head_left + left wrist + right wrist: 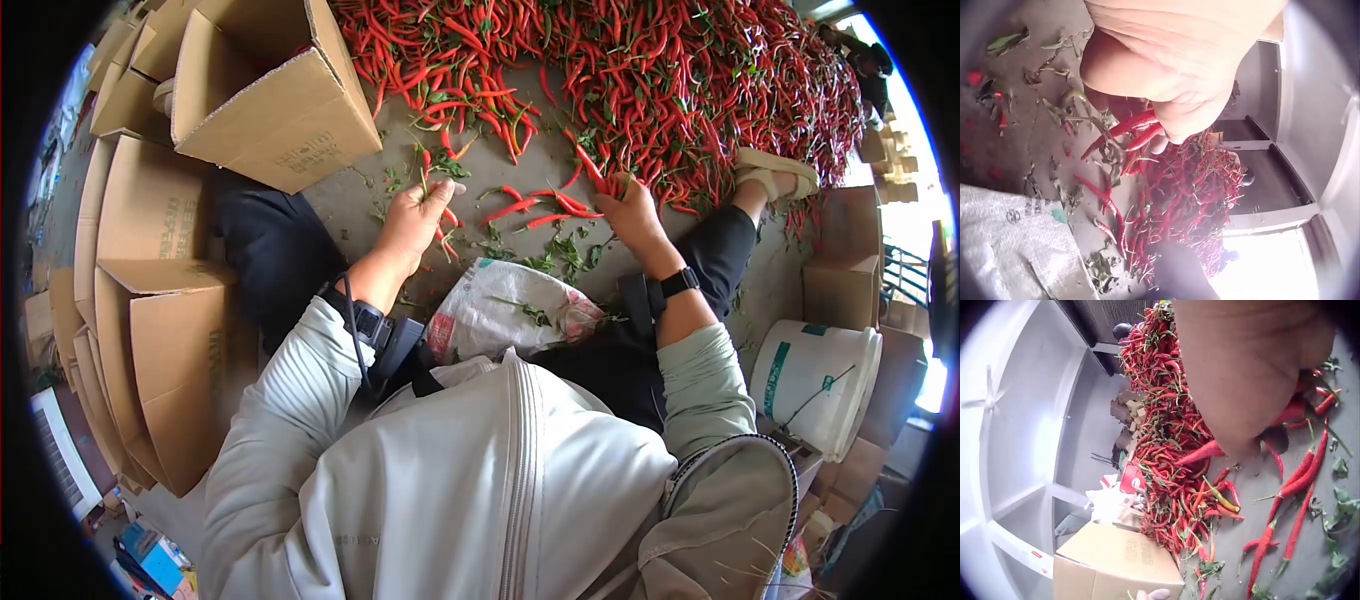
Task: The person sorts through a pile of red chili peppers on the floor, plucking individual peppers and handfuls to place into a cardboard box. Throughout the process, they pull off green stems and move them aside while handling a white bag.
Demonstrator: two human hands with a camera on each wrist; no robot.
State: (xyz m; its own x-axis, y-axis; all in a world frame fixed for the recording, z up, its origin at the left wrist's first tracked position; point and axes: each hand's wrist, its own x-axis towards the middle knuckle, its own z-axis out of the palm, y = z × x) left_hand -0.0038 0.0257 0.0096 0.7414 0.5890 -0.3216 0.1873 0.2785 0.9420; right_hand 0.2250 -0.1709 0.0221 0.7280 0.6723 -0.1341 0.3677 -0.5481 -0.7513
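Note:
My left hand (415, 220) is over the floor left of centre, its fingers pinching red chili peppers (1130, 125) that stick out past the fingertips in the left wrist view. On the other side, my right hand (635, 215) grips a red chili pepper (590, 165); its tip shows beyond the fingers in the right wrist view, the rest hidden by the hand. Between the hands several loose chilies (545, 208) lie on the grey floor among torn green leaves (570, 255). Ahead spreads a large heap of red chilies (690, 90) mixed with stems and leaves.
A white woven sack (490, 300) lies in front of the lap, between the legs. Open cardboard boxes (290, 120) crowd the left side, with more boxes (170, 330) below. At the right stand a white bucket (810, 385) and a sandaled foot (775, 180) beside the heap.

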